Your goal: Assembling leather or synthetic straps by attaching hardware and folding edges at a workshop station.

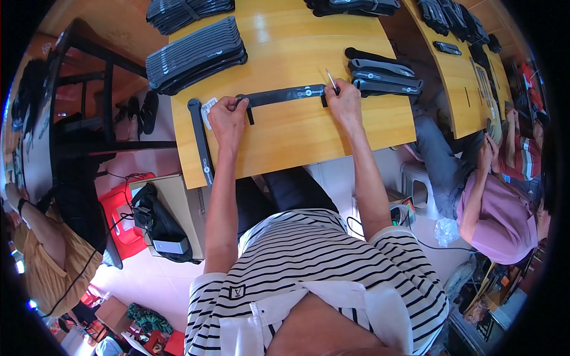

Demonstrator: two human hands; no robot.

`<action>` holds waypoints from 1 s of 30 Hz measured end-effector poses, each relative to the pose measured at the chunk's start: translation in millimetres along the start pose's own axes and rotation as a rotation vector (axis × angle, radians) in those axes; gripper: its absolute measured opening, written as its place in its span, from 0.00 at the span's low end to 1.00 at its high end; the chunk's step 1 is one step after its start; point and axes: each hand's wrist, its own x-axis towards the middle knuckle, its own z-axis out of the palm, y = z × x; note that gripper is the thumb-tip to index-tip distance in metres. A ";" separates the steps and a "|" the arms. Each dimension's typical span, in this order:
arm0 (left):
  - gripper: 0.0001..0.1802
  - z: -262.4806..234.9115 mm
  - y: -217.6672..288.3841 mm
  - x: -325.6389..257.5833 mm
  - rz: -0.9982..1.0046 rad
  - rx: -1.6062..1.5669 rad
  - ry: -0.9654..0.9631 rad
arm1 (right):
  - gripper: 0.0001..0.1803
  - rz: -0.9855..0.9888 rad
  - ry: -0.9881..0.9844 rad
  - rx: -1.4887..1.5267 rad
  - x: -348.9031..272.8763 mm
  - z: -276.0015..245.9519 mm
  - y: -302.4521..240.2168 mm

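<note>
A long black strap point(285, 96) with white print lies stretched across the wooden table between my hands. Its two ends bend down toward me. My left hand point(227, 121) is closed, thumb and fingers pinching the strap's left end. My right hand point(344, 104) is closed at the right end, round a slim tool with a pointed metal tip point(331, 78); its handle is mostly hidden, and whether these fingers also grip the strap I cannot tell. A white label sheet point(208, 110) lies partly behind my left hand. Left of it, another black strap point(201, 142) runs along the table's edge.
Thick stacks of black straps point(196, 56) stand at the far left. A smaller pile of straps point(386, 76) lies right of my right hand. More bundles sit along the wooden table's point(285, 139) far edge. People work on both sides; a black metal frame point(110, 98) stands left.
</note>
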 end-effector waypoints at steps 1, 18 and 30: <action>0.11 0.5 -2.3 0.8 -0.001 0.000 0.001 | 0.10 -0.001 -0.001 0.000 -0.3 0.1 -0.4; 0.13 1.1 -0.5 6.7 -0.025 0.220 0.010 | 0.09 -0.025 0.015 -0.084 0.4 3.2 2.1; 0.13 -0.7 -5.2 9.9 -0.061 -0.033 0.034 | 0.09 -0.020 0.007 -0.163 -2.2 2.6 -7.7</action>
